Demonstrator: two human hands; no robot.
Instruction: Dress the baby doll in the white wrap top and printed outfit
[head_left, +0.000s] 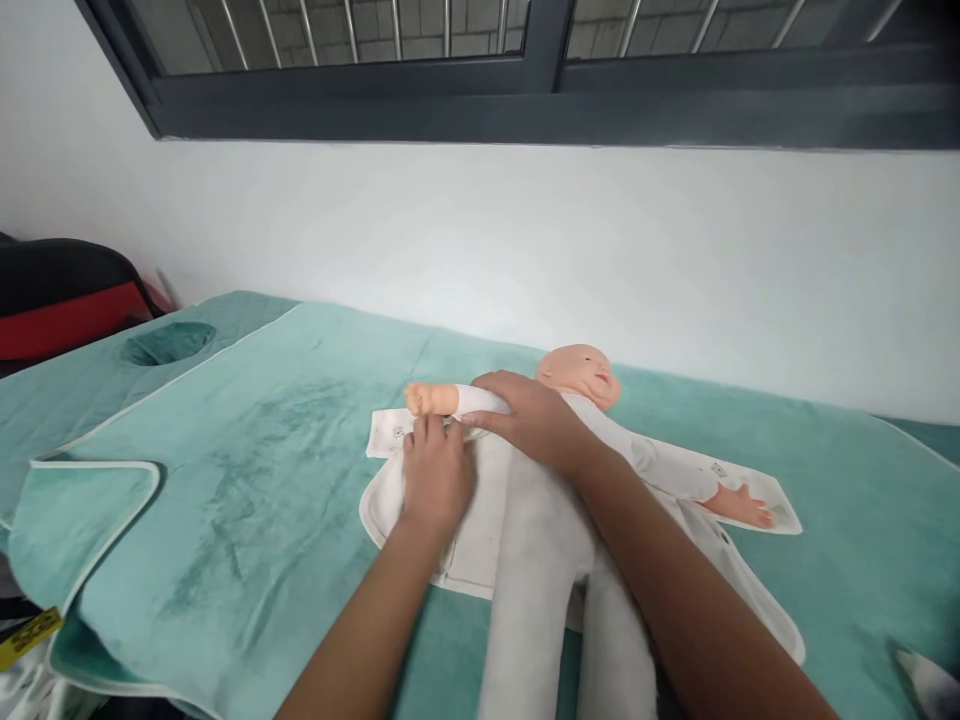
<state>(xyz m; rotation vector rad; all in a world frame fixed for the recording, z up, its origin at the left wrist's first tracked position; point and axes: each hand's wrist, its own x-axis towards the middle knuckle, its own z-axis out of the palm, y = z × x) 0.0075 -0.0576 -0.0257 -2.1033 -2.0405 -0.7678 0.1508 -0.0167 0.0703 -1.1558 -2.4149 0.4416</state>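
Note:
A baby doll (551, 520) in white clothing lies on its back, its bald head (577, 372) turned to the right. Beneath it a white baby garment (476, 520) is spread open, with its sleeves out to both sides. My right hand (536, 418) is closed over the doll's sleeved arm (480, 399) on the left side, thumb below it. Just under that arm, my left hand (437, 470) has its fingers bent against the garment near its left sleeve (388, 431); its fingertips are partly hidden. The doll's other arm (739, 505) rests along the right sleeve.
A green plush cover (247, 500) with pale piping lies over the bed, which has a round hole (169, 343) at the left. Behind are a white wall (360, 230) and a dark window frame (360, 108). A black and red object (71, 310) stands at the far left.

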